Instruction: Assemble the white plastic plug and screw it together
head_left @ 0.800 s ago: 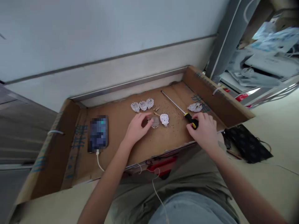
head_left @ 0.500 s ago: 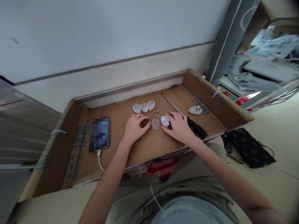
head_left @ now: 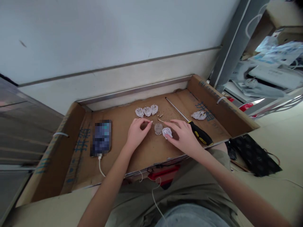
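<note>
My left hand is closed in a pinch, with a tiny pale piece at its fingertips that is too small to name. Just right of it lies a clear plug shell half. Beside that shell rests a white plug body, with the thumb of my right hand at its edge. The fingers of this hand are spread, and the index finger reaches to a small brass piece. More small brass bits lie beyond. Three plugs stand in a row behind, pins up.
A screwdriver with a black and yellow handle lies right of my right hand. Another clear plug sits farther right. A phone with a white cable lies at left. Cardboard walls edge the tray.
My right hand has loosened from around the white plug body, and its index finger now stretches to the brass piece. The white plug body sits slightly nearer me. My left hand keeps its pinch.
</note>
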`<state>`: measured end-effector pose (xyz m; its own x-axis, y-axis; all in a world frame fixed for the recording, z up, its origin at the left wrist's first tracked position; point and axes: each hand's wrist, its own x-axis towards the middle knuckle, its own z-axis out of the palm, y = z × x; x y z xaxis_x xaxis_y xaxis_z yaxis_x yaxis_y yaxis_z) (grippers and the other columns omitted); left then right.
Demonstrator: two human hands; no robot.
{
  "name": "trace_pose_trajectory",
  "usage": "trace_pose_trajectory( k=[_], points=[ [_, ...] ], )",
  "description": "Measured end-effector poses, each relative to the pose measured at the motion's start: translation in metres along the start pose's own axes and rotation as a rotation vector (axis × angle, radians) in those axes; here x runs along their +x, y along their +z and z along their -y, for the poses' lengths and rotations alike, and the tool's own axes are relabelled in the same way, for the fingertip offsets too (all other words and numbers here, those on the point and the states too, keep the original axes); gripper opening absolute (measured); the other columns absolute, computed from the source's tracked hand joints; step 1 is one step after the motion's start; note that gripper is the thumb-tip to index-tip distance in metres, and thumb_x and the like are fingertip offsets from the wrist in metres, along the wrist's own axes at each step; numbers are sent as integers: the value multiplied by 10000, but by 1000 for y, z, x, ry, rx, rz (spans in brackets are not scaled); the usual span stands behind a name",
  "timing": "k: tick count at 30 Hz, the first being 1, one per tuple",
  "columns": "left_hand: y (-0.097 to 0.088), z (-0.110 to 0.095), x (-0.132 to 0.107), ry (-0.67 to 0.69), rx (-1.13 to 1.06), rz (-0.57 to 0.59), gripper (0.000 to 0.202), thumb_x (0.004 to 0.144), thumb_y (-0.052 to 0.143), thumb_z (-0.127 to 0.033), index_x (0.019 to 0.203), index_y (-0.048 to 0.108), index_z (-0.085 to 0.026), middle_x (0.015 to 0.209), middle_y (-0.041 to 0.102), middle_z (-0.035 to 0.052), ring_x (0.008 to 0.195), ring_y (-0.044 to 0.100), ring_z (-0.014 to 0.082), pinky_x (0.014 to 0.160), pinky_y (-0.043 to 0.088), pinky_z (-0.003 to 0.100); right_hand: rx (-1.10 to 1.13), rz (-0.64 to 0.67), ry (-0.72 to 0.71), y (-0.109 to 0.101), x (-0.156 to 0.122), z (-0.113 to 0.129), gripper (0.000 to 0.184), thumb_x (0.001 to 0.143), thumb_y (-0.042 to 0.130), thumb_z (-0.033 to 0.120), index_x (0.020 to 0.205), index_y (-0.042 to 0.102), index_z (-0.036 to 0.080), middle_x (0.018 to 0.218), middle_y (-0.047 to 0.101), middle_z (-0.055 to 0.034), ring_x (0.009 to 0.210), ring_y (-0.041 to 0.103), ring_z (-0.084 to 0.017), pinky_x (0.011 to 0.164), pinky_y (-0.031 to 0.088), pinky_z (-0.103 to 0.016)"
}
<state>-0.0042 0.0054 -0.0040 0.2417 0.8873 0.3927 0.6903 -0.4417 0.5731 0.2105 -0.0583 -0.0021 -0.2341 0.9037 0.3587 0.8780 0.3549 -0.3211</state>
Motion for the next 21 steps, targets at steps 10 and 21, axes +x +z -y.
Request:
trace_pose_trajectory(
  k=[10,21],
  points=[
    [0,-3,2,-122,-270,-5,196,843,552,-392,862,641,-219,944,701,47,860,627,183,799,500,372,64,-43,-122,8,47,4,322,888,491,356,1191,569,282,1241,526,-48,1159,471,-177,969,354,-341],
    [-5,-11,-1,9,-270,65,126,812,606,-339,842,659,-229,983,696,46,973,611,201,913,452,405,59,-9,-237,-1,40,-2,212,904,476,337,949,662,245,1129,567,-47,1085,486,-152,920,321,-307]
  ],
)
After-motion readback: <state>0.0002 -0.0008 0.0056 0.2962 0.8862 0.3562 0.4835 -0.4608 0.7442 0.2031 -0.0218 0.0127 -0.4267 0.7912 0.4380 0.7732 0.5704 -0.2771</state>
